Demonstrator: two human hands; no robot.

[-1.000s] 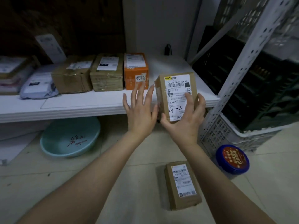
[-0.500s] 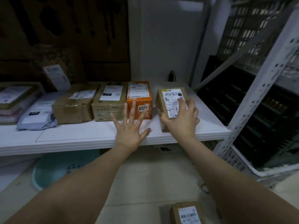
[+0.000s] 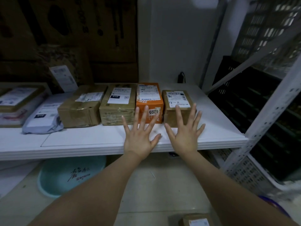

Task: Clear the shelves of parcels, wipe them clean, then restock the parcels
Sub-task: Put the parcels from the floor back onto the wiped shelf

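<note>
Left hand (image 3: 140, 136) was splayed flat, fingers straight, gripping nothing; fingertips lay over the front face of the orange parcel (image 3: 149, 95). Right hand (image 3: 185, 136) same: spread, nothing held, fingers across the front of the small brown parcel (image 3: 176, 97) marked "4-2". Couldn't tell whether either hand was pressing or just hovering. That parcel sat on the white shelf (image 3: 211, 121), rightmost in the row, just beside the orange one. Handling guess: small taped cardboard, stiff, probably light, a one-hand job. Best taken across the short sides; the tape looked slick. Grey mailer bag (image 3: 44, 118) further left looked soft and would likely sag, so lift from underneath. Another parcel on the floor (image 3: 195, 220) was cut off by the frame edge. Labels mostly unreadable, left end of the shelf dim, contents unknown, so fragility unknown.
</note>
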